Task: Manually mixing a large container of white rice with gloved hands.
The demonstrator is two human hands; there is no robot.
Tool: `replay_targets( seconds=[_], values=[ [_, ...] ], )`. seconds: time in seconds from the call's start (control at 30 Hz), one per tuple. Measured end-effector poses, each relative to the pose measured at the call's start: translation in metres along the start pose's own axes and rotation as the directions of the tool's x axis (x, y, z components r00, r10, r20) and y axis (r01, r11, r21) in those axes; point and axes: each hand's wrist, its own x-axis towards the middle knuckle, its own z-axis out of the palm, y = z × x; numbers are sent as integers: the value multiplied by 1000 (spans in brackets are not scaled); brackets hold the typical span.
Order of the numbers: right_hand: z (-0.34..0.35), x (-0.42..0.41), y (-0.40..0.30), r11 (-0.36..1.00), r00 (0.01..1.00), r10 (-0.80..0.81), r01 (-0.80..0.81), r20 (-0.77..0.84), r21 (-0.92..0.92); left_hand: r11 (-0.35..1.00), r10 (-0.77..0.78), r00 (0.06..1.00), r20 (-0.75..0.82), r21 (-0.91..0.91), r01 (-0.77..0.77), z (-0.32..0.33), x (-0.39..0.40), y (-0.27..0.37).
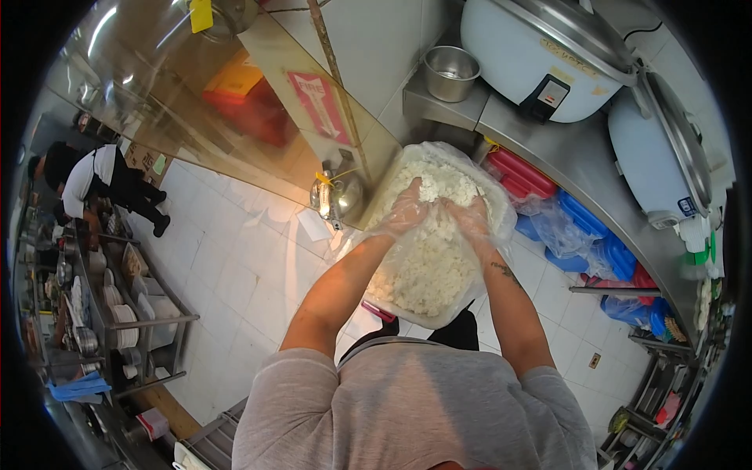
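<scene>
A large tub [432, 322] lined with clear plastic holds a deep mass of white cooked rice [420, 276]. It is in front of my body, low above the tiled floor; what supports it is hidden. Both hands wear thin clear plastic gloves. My left hand [406, 207] presses into the rice on the left of the tub's far half. Opposite it, my right hand [470, 216] is also in the rice, thumbs turned towards each other. Loose crumbly rice lies between and beyond them. Some fingers are sunk in it, so their grip is hidden.
A steel counter [529, 141] on the right carries two big rice cookers [558, 59] and a steel pot [451, 73]. Red and blue plastic containers [523, 173] sit beneath. A transparent panel [258, 111] stands at left. Farther left, a person [97, 176] bends over dish shelves [150, 320].
</scene>
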Motion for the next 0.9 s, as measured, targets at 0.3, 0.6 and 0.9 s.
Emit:
replay_targets(
  seconds=[0.3, 0.6, 0.9],
  values=[
    [0, 5, -27, 894, 981, 193, -186, -24, -407, 994, -85, 995, -52, -76, 81, -1, -22, 26],
    [10, 23, 5, 800, 995, 80, -98, -55, -593, 973, -194, 980, 49, 140, 186, 0, -20, 34],
    [5, 33, 27, 778, 998, -38, 1, -45, -628, 965, 208, 965, -160, 196, -175, 8, -15, -18]
  ],
)
